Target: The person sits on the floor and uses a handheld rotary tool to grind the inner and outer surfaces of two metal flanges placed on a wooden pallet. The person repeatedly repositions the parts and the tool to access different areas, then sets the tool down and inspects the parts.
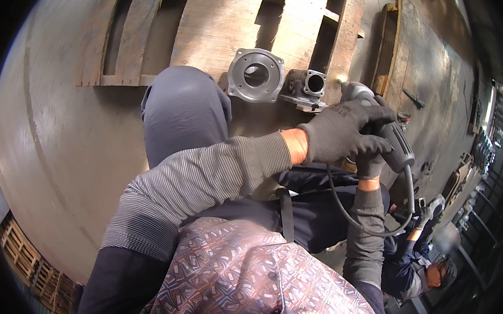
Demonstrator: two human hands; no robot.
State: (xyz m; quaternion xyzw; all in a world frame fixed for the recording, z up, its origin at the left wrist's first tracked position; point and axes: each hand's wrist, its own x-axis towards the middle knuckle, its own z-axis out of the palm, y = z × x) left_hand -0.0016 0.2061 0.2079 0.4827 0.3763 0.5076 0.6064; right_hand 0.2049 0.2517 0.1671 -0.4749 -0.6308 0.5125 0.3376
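A grey corded power tool that looks like an angle grinder point(400, 145) is held in both gloved hands, tilted, with its head toward the pallet edge. My left hand point(344, 125), in a dark grey glove, reaches across and closes around the tool near its head. Beneath the tool body, my right hand point(370, 166) grips it too, its fingers partly hidden. Left of the tool sits a small metal casting point(295, 85) with a square flange and round hole. Farther left stands a larger metal casting point(239, 77) with a wide round flange. The tool's working tip is hard to make out.
Both castings rest at the near edge of a wooden pallet point(214, 26). My bent knee point(188, 103) is close on the left. The power cord point(346, 213) loops below my hands. A black hand tool point(413, 98) lies at right. Another person point(416, 267) works at lower right.
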